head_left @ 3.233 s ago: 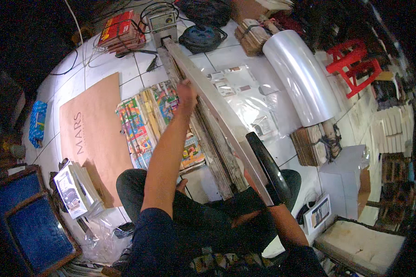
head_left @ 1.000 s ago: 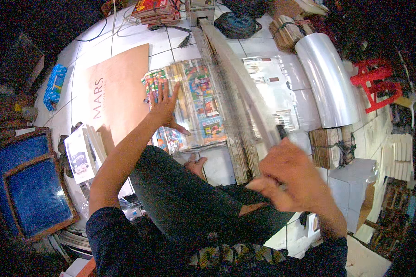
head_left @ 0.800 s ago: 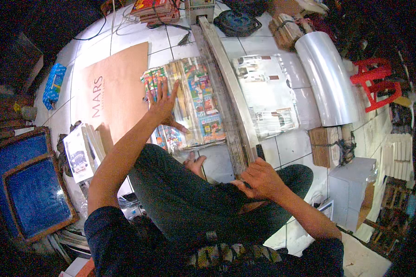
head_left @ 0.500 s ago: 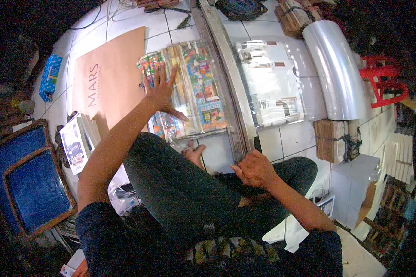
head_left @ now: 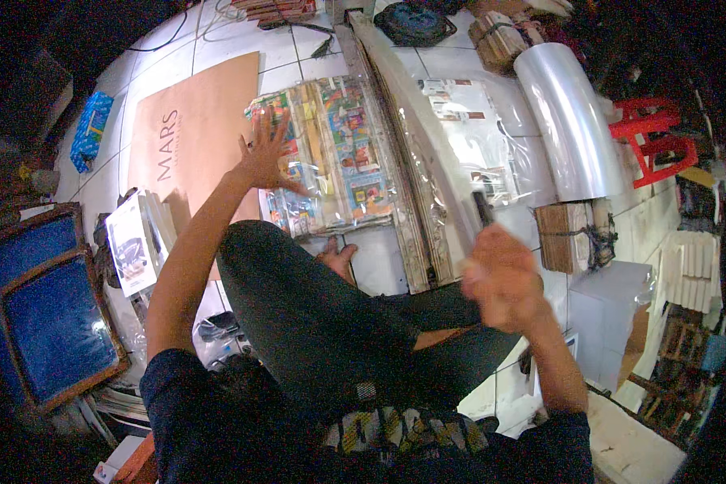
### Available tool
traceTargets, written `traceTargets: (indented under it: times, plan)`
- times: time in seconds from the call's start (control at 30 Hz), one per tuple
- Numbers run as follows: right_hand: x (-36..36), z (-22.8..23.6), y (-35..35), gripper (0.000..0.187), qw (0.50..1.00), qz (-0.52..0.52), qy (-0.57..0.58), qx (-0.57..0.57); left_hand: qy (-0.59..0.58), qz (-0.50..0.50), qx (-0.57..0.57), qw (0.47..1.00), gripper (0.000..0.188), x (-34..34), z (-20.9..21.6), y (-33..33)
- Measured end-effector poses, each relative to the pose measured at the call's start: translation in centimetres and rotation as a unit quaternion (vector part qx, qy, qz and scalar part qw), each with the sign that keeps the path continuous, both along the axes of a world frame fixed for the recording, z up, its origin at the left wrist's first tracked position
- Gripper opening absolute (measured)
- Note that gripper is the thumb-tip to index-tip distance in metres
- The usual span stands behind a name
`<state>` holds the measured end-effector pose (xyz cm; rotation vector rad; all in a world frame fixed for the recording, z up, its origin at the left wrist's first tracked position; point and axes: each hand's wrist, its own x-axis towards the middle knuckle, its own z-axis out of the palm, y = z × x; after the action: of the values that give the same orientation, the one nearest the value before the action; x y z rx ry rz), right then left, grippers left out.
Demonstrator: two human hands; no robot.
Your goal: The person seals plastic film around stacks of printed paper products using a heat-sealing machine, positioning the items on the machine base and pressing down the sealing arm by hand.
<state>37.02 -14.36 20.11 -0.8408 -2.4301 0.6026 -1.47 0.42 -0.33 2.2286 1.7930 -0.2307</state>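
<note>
My right hand (head_left: pixel 504 278), blurred by motion, is closed around the dark handle (head_left: pixel 482 208) of a long metal bar (head_left: pixel 427 133). The bar is tilted up off a long, narrow slotted base (head_left: pixel 407 218), the two looking like a long-arm bag sealer. Left of the base lies a flat set of colourful printed covers (head_left: pixel 359 173) under clear plastic. My left hand (head_left: pixel 268 157) is open with fingers spread at the left edge of these covers; whether it touches them I cannot tell. Clear plastic film (head_left: pixel 504 149) continues on the right over white printed sheets (head_left: pixel 460 113).
A large brown sheet (head_left: pixel 202 121) lies on the tiles at left, near a stack of booklets (head_left: pixel 133 246) and blue-faced frames (head_left: pixel 60 331). To the right are a film roll (head_left: pixel 569 121), a red stool (head_left: pixel 649 137), a tied bundle (head_left: pixel 569 234) and a pale box (head_left: pixel 609 315).
My right hand has risen and moved right, lifting the bar away from its base. My left hand has shifted slightly left over the covers. The view has tilted a little.
</note>
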Motion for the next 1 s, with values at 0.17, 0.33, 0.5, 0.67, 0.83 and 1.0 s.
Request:
traceTargets:
  times: [0.17,0.33,0.5,0.67,0.83,1.0]
  plan:
    - [-4.4,2.3,-1.6,0.009,0.88,-0.209,0.197,0.378,0.026,-0.193,0.218,0.956,0.074,-5.0,2.3,-3.8]
    - [-3.7,-3.6,-4.2,0.043,0.998,-0.012,-0.047,0.026,0.062,-0.337,0.112,0.933,0.075,-5.7,1.1,-10.4]
    - [-6.8,-16.6,0.0,0.077,0.97,-0.162,-0.182,0.013,0.005,-0.258,0.087,0.962,0.065,-1.9,-1.7,-13.2]
    - [-6.6,-21.4,1.8,0.064,0.964,-0.169,-0.19,0.079,-0.04,-0.323,0.101,0.94,0.059,-1.4,-1.8,-12.9]
    - [-4.9,-19.1,5.1,0.036,0.988,-0.151,-0.035,0.025,-0.254,-0.266,0.093,0.925,0.051,-4.1,-1.3,-10.5]
    - [-7.2,-17.1,9.2,0.018,0.952,-0.209,0.17,-0.146,-0.53,-0.008,-0.105,0.841,0.047,-5.6,1.6,-6.1]
